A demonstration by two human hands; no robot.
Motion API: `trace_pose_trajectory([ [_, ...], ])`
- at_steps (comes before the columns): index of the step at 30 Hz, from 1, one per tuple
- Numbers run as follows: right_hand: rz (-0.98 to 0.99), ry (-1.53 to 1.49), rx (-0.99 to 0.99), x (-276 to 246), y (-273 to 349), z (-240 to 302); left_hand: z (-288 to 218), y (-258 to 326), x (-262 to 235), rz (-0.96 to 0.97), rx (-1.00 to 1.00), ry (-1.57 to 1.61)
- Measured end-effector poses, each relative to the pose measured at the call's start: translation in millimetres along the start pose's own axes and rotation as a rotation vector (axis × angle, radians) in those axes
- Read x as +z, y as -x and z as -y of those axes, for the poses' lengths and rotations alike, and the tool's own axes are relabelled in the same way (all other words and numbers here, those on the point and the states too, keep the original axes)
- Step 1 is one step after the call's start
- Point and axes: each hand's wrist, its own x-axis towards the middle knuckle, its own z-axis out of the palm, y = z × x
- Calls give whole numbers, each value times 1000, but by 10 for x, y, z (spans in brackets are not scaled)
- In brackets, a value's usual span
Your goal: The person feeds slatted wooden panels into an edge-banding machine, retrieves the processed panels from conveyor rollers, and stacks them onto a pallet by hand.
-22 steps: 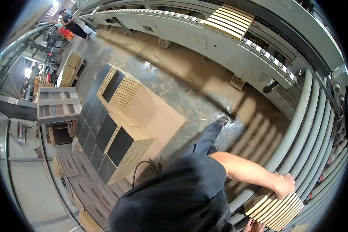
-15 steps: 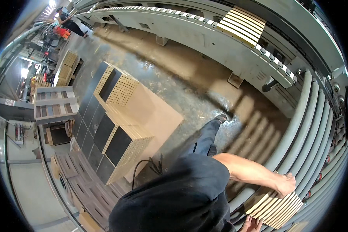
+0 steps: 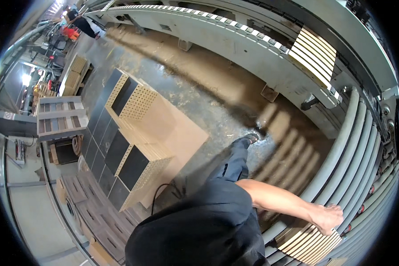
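The left hand [image 3: 327, 218] is at the upper edge of a striped piece [image 3: 309, 245], its fingers partly bent and the thumb apart from them; whether it grips the piece or only rests there cannot be told. The piece lies across grey rollers [image 3: 339, 137] at lower right, while another striped piece [image 3: 314, 55] sits on the long machine [image 3: 235, 42] above. To the left on the floor stand holed boards [image 3: 139, 104] with black faces, brown panels [image 3: 91, 210] and a pallet [image 3: 62, 118], and a co-worker [image 3: 80, 22] stands far off at upper left.
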Motion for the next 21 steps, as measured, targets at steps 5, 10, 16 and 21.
trace_pose_trajectory([
  [5, 153, 7, -606, -329, -755, 234, -79, 621, -1147, -196, -155, 555],
  [10, 134, 145, -885, 538, -1133, 1366, 744, 1371, -1749, -637, -541, 428],
  [16, 53, -94, -968, 1283, -2133, 2137, 1509, 1306, -2422, -1049, -503, 229],
  [21, -318, -26, -1034, 2000, -2724, 2568, 1932, 644, -2751, -935, -309, -147],
])
